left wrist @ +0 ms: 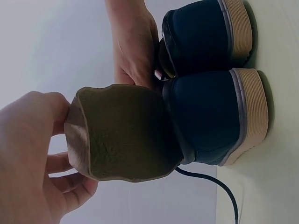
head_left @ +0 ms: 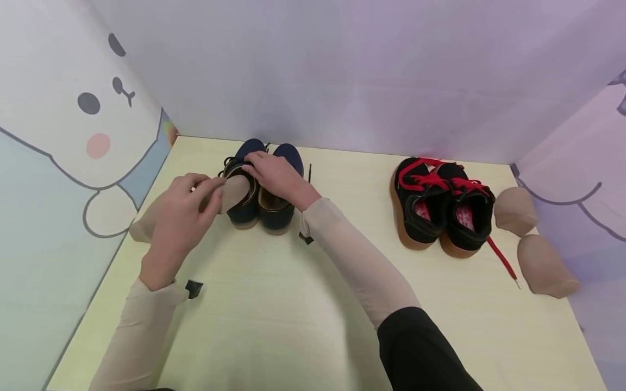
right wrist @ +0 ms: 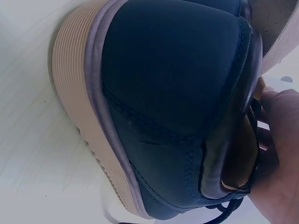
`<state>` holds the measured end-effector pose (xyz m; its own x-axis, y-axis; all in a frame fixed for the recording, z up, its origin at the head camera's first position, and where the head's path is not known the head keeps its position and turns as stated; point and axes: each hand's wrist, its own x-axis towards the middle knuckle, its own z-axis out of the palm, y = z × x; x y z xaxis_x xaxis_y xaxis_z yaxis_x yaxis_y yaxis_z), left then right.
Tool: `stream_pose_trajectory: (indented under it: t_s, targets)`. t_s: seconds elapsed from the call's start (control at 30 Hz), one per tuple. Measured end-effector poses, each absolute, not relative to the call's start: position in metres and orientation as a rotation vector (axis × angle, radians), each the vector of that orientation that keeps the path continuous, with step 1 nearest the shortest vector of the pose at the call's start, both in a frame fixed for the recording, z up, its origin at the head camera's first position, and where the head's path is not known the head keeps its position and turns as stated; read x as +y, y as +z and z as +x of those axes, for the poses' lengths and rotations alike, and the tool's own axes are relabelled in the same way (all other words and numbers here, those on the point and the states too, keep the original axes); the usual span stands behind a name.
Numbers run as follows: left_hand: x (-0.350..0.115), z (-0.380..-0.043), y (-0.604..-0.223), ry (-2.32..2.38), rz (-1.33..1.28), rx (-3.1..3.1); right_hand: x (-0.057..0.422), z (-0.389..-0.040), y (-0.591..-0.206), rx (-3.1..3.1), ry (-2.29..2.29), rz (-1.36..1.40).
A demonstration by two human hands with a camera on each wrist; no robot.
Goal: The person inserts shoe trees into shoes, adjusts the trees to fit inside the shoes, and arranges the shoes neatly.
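Note:
My left hand (head_left: 178,209) pinches a brown-grey moulded shoe insert (head_left: 235,193) by its outer end. The insert's other end is at the opening of the left navy shoe (head_left: 244,214); in the left wrist view the hollow insert (left wrist: 131,133) overlaps the heel collar. My right hand (head_left: 279,174) reaches across the right navy shoe (head_left: 276,220), its fingers gripping the left shoe at the tongue, beside the dark laces. From the right wrist, the thumb and fingers of this hand (right wrist: 282,135) show beyond the right shoe's collar. Both shoes stand side by side, toes toward the back wall.
A second insert (head_left: 142,228) lies behind my left hand at the table's left edge. To the right stand black shoes (head_left: 423,225) with red laces, one lace end trailing on the table (head_left: 303,304). Two more inserts (head_left: 515,210) lie beside them. Printed cloth walls (head_left: 342,76) enclose the table.

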<state>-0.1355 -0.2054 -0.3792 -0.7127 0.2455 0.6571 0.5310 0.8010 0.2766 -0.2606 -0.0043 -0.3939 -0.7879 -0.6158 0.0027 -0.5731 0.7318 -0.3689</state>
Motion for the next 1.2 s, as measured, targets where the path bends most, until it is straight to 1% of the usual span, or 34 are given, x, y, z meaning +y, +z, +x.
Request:
stream_pose_trajectory:
  t_s: [0.77, 1.2]
  targets:
    - [-0.190, -0.146, -0.382, -0.482, -0.637, -2.443, -0.003, -0.258, -0.391, 2.771, -0.583, -0.961]
    - [-0.184, -0.154, -0.383, -0.512, -0.599, -2.525, -0.002, -0.259, -0.391, 2.767, -0.600, -0.967]
